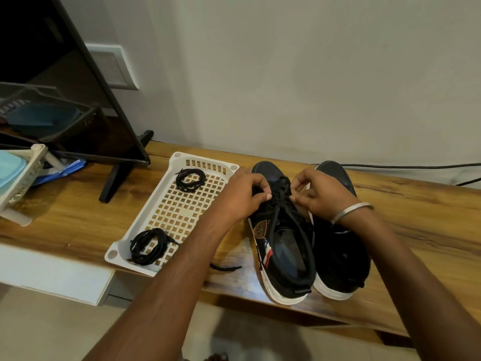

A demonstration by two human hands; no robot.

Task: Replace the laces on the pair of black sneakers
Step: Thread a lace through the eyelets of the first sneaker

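Two black sneakers with white soles stand side by side on the wooden table, the left sneaker (279, 246) and the right sneaker (338, 256). My left hand (244, 196) and my right hand (320, 194) are both over the left sneaker's eyelets, each pinching its black lace (282, 201). The lace's loose strands run back over the shoe opening. A lace end (225, 267) lies on the table beside the shoe. A white perforated tray (171, 212) to the left holds two coiled black laces, one at the far end (190, 179) and one at the near end (149, 246).
A dark TV screen on a black stand (114, 182) rises at the back left. A white rack with a blue container (15, 178) sits at the far left. A black cable (416, 166) runs along the wall behind the shoes. The table's front edge is close to me.
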